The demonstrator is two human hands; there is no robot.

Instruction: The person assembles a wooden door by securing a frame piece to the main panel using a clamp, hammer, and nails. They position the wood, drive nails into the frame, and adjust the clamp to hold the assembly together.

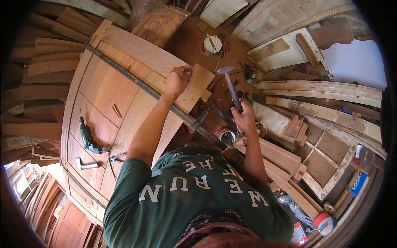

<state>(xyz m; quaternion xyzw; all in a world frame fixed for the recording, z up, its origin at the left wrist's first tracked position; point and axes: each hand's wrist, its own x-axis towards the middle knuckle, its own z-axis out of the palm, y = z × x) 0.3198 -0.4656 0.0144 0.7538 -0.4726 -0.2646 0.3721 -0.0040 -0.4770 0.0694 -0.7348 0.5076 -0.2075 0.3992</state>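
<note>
My right hand (245,118) grips a hammer (232,87) by its handle, its head raised off the right end of a wooden door (120,93). My left hand (178,80) rests on the door's far rail near that end, its fingers curled together; what they hold, if anything, is too small to make out. A long metal bar clamp (136,82) lies across the door, passing under my left forearm. On the door's left part lie a green power drill (87,135), a short metal-headed tool (87,164) and two thin wood strips (116,110).
Stacked boards (49,68) line the left side. An open tin (226,135) stands close to my right forearm. A white-lidded bucket (212,44) sits on the floor beyond the door. Long planks (322,89) and a wooden frame (331,159) fill the right side.
</note>
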